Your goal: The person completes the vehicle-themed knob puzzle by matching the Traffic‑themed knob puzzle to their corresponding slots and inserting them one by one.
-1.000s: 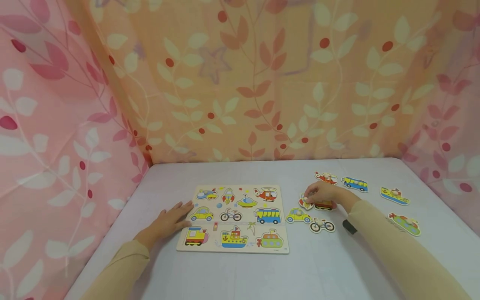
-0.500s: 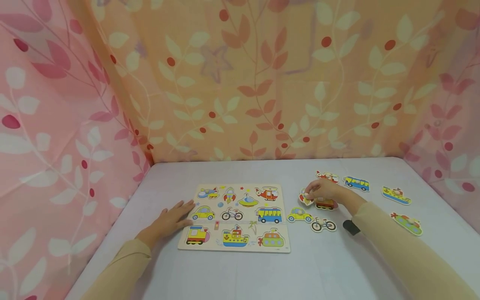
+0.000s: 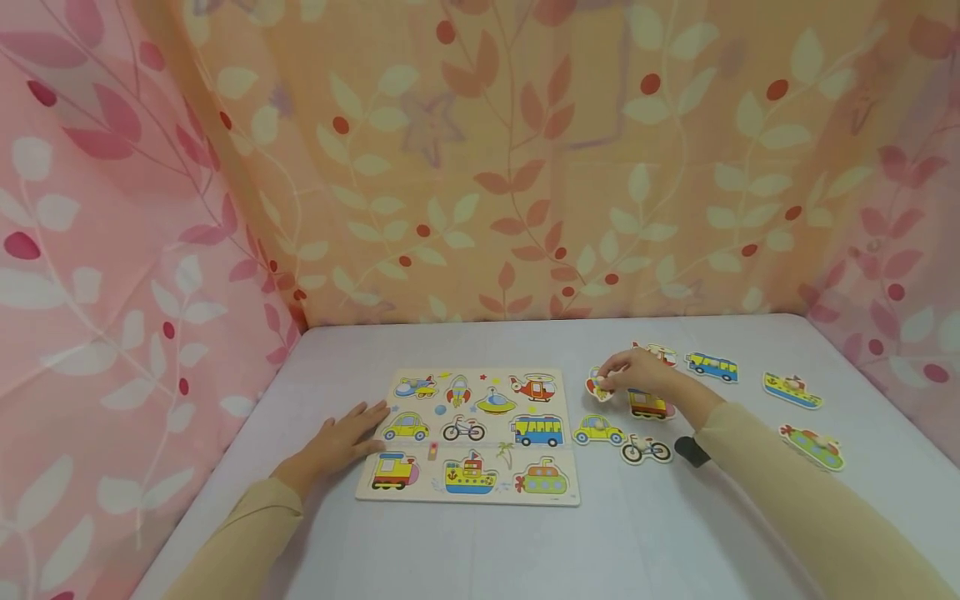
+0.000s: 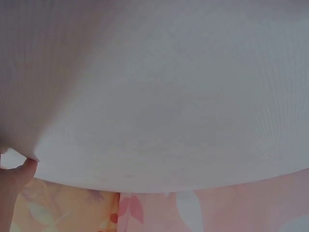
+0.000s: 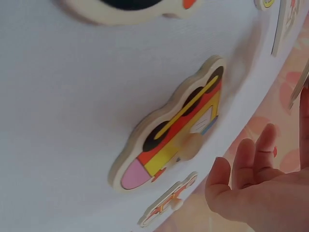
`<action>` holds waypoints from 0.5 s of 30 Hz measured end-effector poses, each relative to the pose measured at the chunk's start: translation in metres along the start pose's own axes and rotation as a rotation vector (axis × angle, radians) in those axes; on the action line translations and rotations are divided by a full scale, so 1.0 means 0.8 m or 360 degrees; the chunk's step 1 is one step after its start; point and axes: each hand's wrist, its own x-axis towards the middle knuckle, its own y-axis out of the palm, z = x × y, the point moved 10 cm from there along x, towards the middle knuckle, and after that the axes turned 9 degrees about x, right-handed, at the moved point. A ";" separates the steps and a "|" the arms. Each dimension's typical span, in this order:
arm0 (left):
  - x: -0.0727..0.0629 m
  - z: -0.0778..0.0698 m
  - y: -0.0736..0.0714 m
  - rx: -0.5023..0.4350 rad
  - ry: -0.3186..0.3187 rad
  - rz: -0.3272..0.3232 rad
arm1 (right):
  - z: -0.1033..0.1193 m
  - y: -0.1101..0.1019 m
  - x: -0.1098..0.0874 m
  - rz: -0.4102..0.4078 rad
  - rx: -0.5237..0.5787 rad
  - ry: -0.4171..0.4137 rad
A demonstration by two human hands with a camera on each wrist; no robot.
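Note:
A wooden picture board (image 3: 480, 492) printed with vehicles lies left of centre on the white table. My left hand (image 3: 341, 437) rests at its left edge with fingers extended; in the left wrist view only a fingertip part of that hand (image 4: 17, 181) shows. My right hand (image 3: 637, 371) pinches a rocket puzzle piece (image 3: 597, 385), raised near the board's upper right. Under and beside this hand lie the train piece (image 3: 648, 405), with a round wooden knob (image 5: 192, 146), and the helicopter piece (image 3: 660, 353), partly hidden by the hand.
The yellow car piece (image 3: 598, 429) and bicycle piece (image 3: 647, 450) lie right of the board. Further right are the bus piece (image 3: 712, 367), ship piece (image 3: 792, 390) and submarine piece (image 3: 812, 448). A black object (image 3: 690, 451) shows beside the right sleeve. Patterned curtains (image 3: 487, 167) enclose the table.
My right hand has lifted the rocket piece and shifted it slightly left and away from me, uncovering more of the train piece. My left hand has stayed at the board's edge.

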 end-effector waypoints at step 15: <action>-0.002 -0.002 0.000 -0.0011 -0.0002 0.0011 | 0.021 0.011 0.010 -0.0019 0.0076 0.0003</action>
